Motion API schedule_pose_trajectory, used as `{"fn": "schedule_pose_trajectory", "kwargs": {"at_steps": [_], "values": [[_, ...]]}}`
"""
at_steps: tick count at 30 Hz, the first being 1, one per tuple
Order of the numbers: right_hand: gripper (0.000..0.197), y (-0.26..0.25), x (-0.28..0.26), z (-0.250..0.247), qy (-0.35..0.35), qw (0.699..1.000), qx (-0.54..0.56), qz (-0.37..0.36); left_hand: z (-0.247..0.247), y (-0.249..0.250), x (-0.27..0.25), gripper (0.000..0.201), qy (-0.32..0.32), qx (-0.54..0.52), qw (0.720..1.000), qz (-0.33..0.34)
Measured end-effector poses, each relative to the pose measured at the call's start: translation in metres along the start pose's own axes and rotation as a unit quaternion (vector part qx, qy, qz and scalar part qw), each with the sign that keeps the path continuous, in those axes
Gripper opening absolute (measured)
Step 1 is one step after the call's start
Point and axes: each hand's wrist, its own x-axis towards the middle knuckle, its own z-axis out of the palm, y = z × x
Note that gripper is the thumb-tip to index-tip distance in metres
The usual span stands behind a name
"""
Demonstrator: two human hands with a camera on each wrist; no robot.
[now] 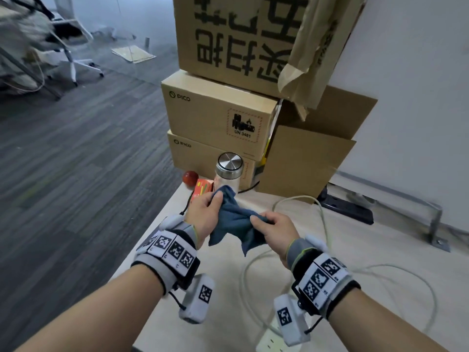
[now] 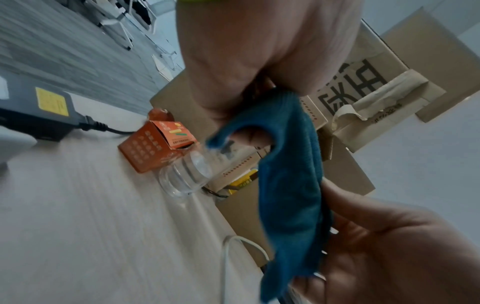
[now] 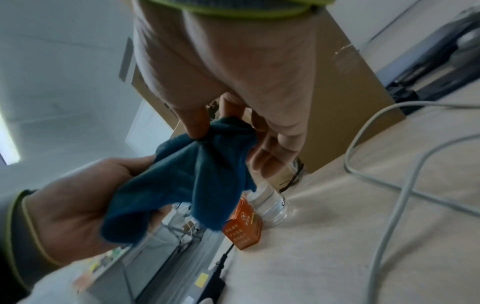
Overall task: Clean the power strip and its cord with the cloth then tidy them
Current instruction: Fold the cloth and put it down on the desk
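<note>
A dark blue cloth [image 1: 236, 222] hangs bunched between both hands above the pale table [image 1: 355, 250]. My left hand [image 1: 215, 200] pinches its upper left corner, and my right hand [image 1: 256, 219] grips its right side. A white power strip [image 1: 269, 341] lies at the near edge, partly hidden under my right wrist. Its white cord [image 1: 326, 224] loops loosely over the table to the right. The left wrist view shows the cloth [image 2: 291, 185] stretched from the left hand's fingers [image 2: 249, 135] down to the right hand. In the right wrist view the thumb [image 3: 194, 123] pins the cloth [image 3: 202, 174].
Stacked cardboard boxes [image 1: 218, 118] stand at the table's far end. In front of them are a glass bottle with a metal lid [image 1: 228, 171], an orange carton [image 1: 201, 189] and a red apple [image 1: 190, 177]. A black power strip [image 1: 347, 208] lies at back right. The table's edge drops to the floor on the left.
</note>
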Motion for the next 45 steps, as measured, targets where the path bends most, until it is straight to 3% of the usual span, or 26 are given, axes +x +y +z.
{"fn": "schedule_pose_trajectory", "kwargs": {"at_steps": [4, 8, 11, 14, 17, 20, 23, 25, 26, 28, 30, 31, 33, 35, 38, 41, 45], "values": [[0.041, -0.003, 0.003, 0.000, -0.026, 0.993, -0.110, -0.029, -0.012, 0.008, -0.002, 0.032, 0.005, 0.046, 0.999, -0.003], [0.016, 0.000, 0.003, 0.000, -0.093, 0.987, -0.101, -0.080, -0.013, 0.018, -0.009, 0.038, -0.084, 0.008, 0.995, -0.048], [0.054, 0.000, 0.000, 0.003, -0.155, 0.980, -0.077, -0.100, -0.010, 0.026, -0.018, 0.038, -0.162, -0.015, 0.986, -0.035], [0.069, 0.000, 0.005, 0.010, -0.186, 0.976, -0.063, -0.093, -0.011, 0.026, -0.017, 0.036, -0.217, -0.048, 0.975, -0.026], [0.095, 0.010, 0.009, 0.019, -0.168, 0.985, 0.010, 0.026, -0.017, 0.026, -0.011, 0.041, -0.205, -0.155, 0.964, -0.065], [0.070, 0.021, 0.006, 0.032, -0.201, 0.971, 0.033, 0.126, -0.018, 0.027, -0.008, 0.043, -0.174, -0.214, 0.959, -0.067], [0.066, 0.026, 0.010, 0.045, -0.223, 0.957, 0.112, 0.148, -0.016, 0.025, -0.007, 0.041, -0.170, -0.238, 0.954, -0.073], [0.065, 0.021, 0.013, 0.050, -0.185, 0.959, 0.153, 0.151, -0.014, 0.028, -0.006, 0.041, -0.168, -0.255, 0.949, -0.078], [0.064, 0.020, 0.014, 0.051, -0.149, 0.969, 0.148, 0.129, -0.015, 0.029, -0.006, 0.041, -0.166, -0.256, 0.949, -0.079], [0.069, 0.017, 0.017, 0.045, -0.074, 0.993, 0.089, 0.019, -0.017, 0.029, -0.006, 0.041, -0.175, -0.220, 0.957, -0.068], [0.069, 0.013, 0.020, 0.040, -0.079, 0.991, 0.002, -0.107, -0.018, 0.026, -0.007, 0.038, -0.200, -0.137, 0.969, -0.044], [0.058, 0.008, 0.020, 0.039, -0.102, 0.984, -0.028, -0.141, -0.020, 0.025, -0.007, 0.037, -0.216, -0.102, 0.970, -0.039], [0.026, 0.000, 0.021, 0.039, -0.142, 0.981, -0.035, -0.128, -0.023, 0.025, -0.003, 0.036, -0.244, -0.084, 0.965, -0.051], [0.009, -0.005, 0.018, 0.035, -0.151, 0.982, -0.012, -0.112, -0.030, 0.026, 0.006, 0.035, -0.216, -0.082, 0.971, -0.064], [0.015, -0.018, 0.010, 0.022, -0.182, 0.975, 0.105, -0.078, -0.042, 0.013, 0.021, 0.034, -0.123, -0.082, 0.974, -0.170], [0.034, -0.033, 0.004, 0.014, -0.245, 0.944, 0.217, -0.037, -0.048, -0.008, 0.018, 0.055, -0.144, -0.072, 0.941, -0.299], [0.030, -0.051, 0.002, 0.012, -0.207, 0.930, 0.303, 0.011, -0.039, -0.032, 0.011, 0.080, -0.120, -0.056, 0.947, -0.292]]}}
